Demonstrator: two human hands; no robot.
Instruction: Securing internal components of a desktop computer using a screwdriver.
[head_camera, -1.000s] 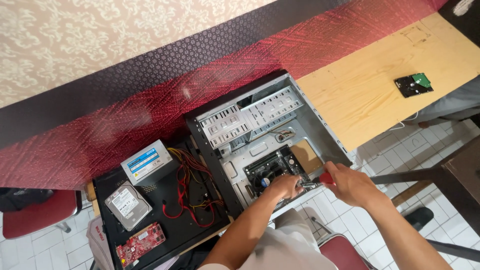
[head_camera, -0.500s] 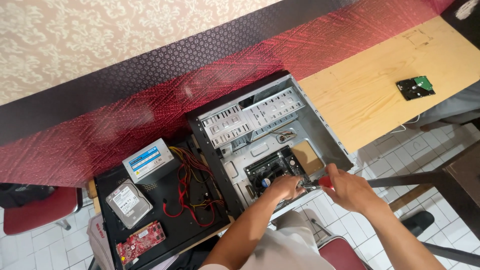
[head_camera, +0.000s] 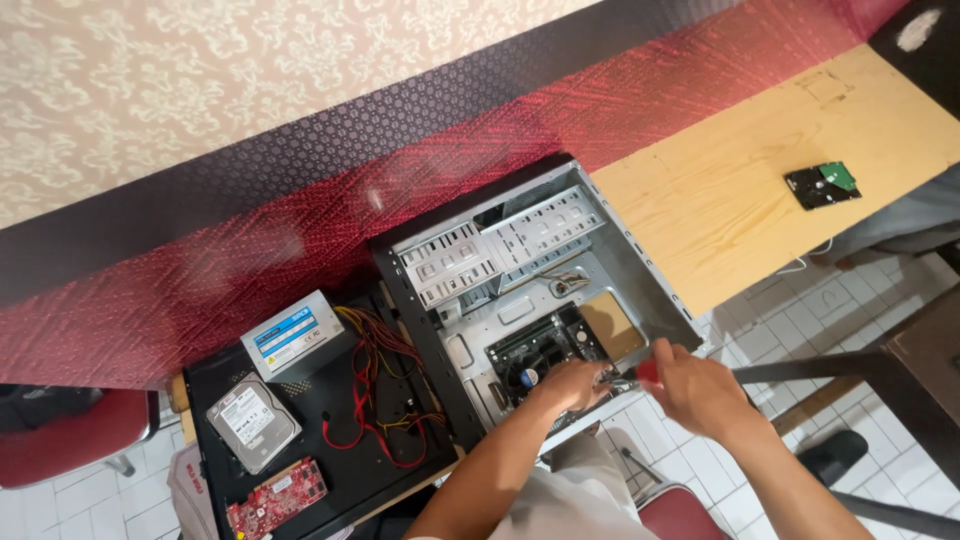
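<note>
Both your hands meet at the near edge of the open computer case (head_camera: 520, 290), which lies on its side on the table. Your right hand (head_camera: 700, 390) is closed around a red-handled screwdriver (head_camera: 640, 374), its tip pointing left toward your left hand (head_camera: 570, 385). That left hand rests on the motherboard (head_camera: 545, 350) beside the round cooler fan (head_camera: 528, 378), fingers curled down; you cannot tell whether they pinch anything, since the fingertips are hidden. The case's near wall sits right at the table edge, so your wrists have little room there. Left of the case, red and yellow cables (head_camera: 375, 390) sprawl over a black panel (head_camera: 330, 470), with a grey power supply (head_camera: 295, 335), a hard drive (head_camera: 253, 422) and a red circuit card (head_camera: 277, 497) on it. To the right the bare wooden tabletop (head_camera: 740, 180) lies open, with a second hard drive (head_camera: 822, 185) well apart. Your forearms run out of the bottom edge
</note>
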